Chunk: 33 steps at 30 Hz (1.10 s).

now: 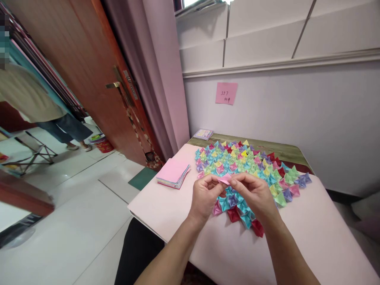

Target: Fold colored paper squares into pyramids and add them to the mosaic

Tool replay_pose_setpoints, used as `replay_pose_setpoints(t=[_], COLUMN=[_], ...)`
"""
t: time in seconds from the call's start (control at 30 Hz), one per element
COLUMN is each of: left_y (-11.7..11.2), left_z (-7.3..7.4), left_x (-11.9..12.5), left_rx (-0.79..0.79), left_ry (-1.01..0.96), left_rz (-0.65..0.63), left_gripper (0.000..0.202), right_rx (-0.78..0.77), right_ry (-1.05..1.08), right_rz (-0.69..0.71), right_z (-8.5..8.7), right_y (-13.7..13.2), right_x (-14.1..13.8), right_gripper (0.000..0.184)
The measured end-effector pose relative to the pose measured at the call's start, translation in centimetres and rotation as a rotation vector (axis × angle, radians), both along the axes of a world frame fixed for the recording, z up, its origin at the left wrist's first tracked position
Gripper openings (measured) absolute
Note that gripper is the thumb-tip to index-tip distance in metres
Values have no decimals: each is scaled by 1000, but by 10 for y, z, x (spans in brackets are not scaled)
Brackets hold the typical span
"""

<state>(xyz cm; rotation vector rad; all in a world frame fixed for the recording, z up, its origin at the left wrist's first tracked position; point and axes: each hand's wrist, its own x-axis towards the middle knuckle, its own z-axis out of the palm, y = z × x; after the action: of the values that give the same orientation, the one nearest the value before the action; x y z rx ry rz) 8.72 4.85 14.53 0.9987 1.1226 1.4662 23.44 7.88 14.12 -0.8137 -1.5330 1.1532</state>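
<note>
Between my two hands is a small folded piece of pink origami paper, held just above the table. My left hand pinches its left side with thumb and fingers. On the other side my right hand grips it, thumb toward me. Beneath and behind them spread rows of folded origami pieces in blue, green, yellow, pink, purple and red. To the left of my hands lies a stack of square coloured paper, a pink sheet on top.
A pink-covered table carries everything, its back edge near the wall. A small pack lies at the back left corner. A pink note hangs on the wall. Left are a wooden door, a folding stool and a standing person.
</note>
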Motion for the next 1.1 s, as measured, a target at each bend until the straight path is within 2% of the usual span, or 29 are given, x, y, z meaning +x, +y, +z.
replay_pose_setpoints(t=[0.2, 0.37, 0.47, 0.6, 0.73, 0.83, 0.93, 1.1], left_y=[-2, -6, -7, -4, -4, -6, -7, -6], left_z=[5, 8, 7, 3, 0, -1, -1, 0], left_x=[2, 0, 0, 1, -2, -2, 0, 2], left_rx=[-29, 12, 20, 8, 90, 155, 158, 115], left_ry=[-102, -133, -131, -83, 10, 51, 57, 9], left_rz=[-94, -230, -219, -104, -101, -112, -108, -68], left_gripper=[30, 29, 28, 24, 19, 16, 14, 17], right_rx=[-108, -133, -101, 46, 271, 372, 320, 48], right_ry=[98, 127, 104, -58, -224, -259, -246, -96], right_rz=[84, 57, 29, -65, -172, -158, -100, -35], right_z=[2, 1, -2, -4, -3, -3, -2, 0], right_y=[-2, 0, 1, 0, 1, 2, 2, -2], right_x=[2, 8, 9, 5, 4, 5, 6, 9], right_gripper=[21, 30, 32, 33, 29, 24, 23, 32])
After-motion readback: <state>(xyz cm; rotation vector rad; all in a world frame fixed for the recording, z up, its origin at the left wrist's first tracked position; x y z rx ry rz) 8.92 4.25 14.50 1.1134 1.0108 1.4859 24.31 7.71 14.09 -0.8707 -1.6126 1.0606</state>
